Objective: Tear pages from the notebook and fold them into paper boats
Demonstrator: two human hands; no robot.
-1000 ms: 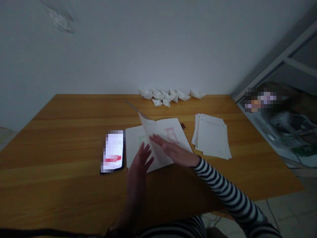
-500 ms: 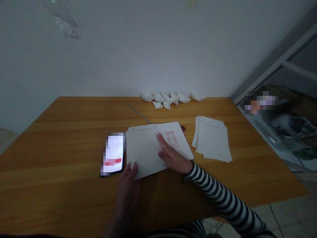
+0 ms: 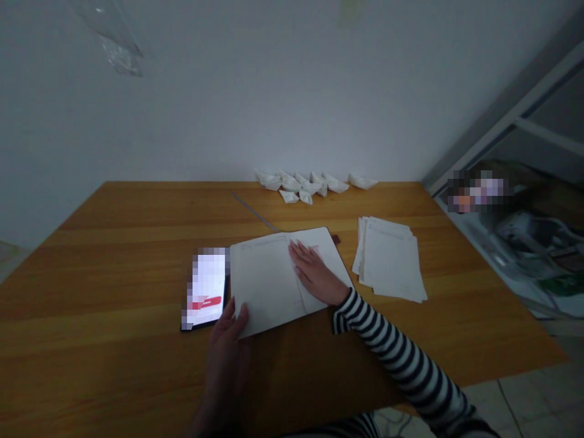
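Note:
An open notebook (image 3: 264, 280) with blank pale pages lies flat on the wooden table (image 3: 114, 255). My right hand (image 3: 312, 271), in a black-and-white striped sleeve, rests palm down with fingers stretched out on the right-hand page near the spine. My left hand (image 3: 228, 340) sits at the notebook's near left corner, fingertips lying on the page edge. A phone (image 3: 206, 289) with a lit screen lies just left of the notebook.
A stack of loose white sheets (image 3: 390, 258) lies right of the notebook. Several folded white paper boats (image 3: 310, 181) sit along the far edge by the wall. A thin ruler (image 3: 253, 210) lies beyond the notebook. Cluttered shelving stands at the right.
A page that stood lifted a second ago has been turned over to the left and now lies flat. My right hand slid onto the right page; my left hand drew back to the corner.

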